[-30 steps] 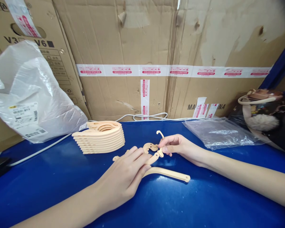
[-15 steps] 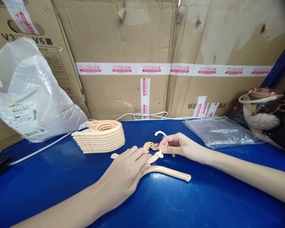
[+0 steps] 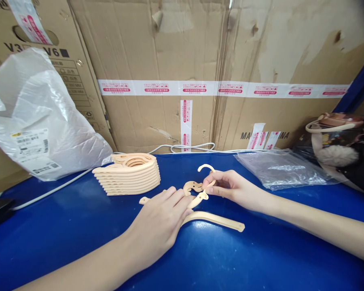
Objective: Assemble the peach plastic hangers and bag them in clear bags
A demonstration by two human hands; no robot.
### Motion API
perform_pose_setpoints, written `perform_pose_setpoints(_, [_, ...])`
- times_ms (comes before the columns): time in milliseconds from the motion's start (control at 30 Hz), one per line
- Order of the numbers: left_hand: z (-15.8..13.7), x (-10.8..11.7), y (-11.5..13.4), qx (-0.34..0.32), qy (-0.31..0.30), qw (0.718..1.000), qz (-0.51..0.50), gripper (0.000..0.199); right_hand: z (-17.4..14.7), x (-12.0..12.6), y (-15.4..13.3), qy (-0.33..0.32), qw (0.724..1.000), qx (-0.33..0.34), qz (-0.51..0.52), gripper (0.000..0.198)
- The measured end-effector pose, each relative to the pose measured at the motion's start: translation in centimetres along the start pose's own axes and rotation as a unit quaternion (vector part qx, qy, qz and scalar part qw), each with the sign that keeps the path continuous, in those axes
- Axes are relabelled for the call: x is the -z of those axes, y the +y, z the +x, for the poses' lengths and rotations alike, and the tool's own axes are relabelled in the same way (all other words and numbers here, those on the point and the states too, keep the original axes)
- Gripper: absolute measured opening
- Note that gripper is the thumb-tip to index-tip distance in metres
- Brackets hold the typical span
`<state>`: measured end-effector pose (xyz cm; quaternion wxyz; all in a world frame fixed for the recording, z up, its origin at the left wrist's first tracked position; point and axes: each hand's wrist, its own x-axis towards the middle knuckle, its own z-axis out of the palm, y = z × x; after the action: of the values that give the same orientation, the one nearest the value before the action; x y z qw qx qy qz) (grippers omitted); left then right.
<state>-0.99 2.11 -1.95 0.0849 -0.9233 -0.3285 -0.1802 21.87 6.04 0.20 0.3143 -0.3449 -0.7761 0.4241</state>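
Note:
My left hand [image 3: 164,216] is closed over a beige hanger arm [image 3: 196,199] on the table, its fingers hiding much of the piece. One rounded end pokes out left of the knuckles. In the fingertips of my right hand [image 3: 226,185] is pinched a curved beige hanger hook [image 3: 206,167], its lower end at the tip of that arm. Just behind them lies a beige piece [image 3: 190,187] with small holes, partly covered. Another hanger arm [image 3: 218,220] extends rightward from under my left hand. Nearby on the left is a neat stack of folded beige hangers [image 3: 129,178].
A white plastic parcel bag [image 3: 39,117] stands at the left by cardboard boxes [image 3: 157,48]. A white cable [image 3: 53,196] runs along the back of the blue table [image 3: 218,262]. A clear plastic bag [image 3: 279,167] and a dark handbag [image 3: 336,141] lie right.
The hook and my right hand have shifted very slightly. The rounded end beside my left hand pokes out a little farther left. Both hands keep their hold.

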Motion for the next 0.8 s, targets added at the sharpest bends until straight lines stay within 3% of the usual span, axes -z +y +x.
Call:
perform_pose_setpoints(233, [-0.2, -0.3, 0.0, -0.001, 0.008, 1.000, -0.004, 0.036, -0.4, -0.4, -0.3, -0.001, 1.000, 0.003, -0.027, 0.018])
perform_pose_setpoints(567, [0.0, 0.5, 0.4, 0.021, 0.021, 0.998, -0.064, 0.028, -1.2, -2.0, -0.7, 0.046, 0.989, 0.078, -0.113, 0.012])
perform_pose_setpoints(700, [0.0, 1.8, 0.9, 0.102, 0.023, 0.981, -0.162, 0.033, -2.4, -2.8, -0.9, 0.123, 0.963, 0.137, -0.197, 0.031])
perform_pose_setpoints(800, [0.2, 2.6, 1.1, 0.182, -0.004, 0.946, -0.267, 0.029, -2.9, -2.8, -1.2, 0.078, 0.937, 0.176, -0.292, 0.019])
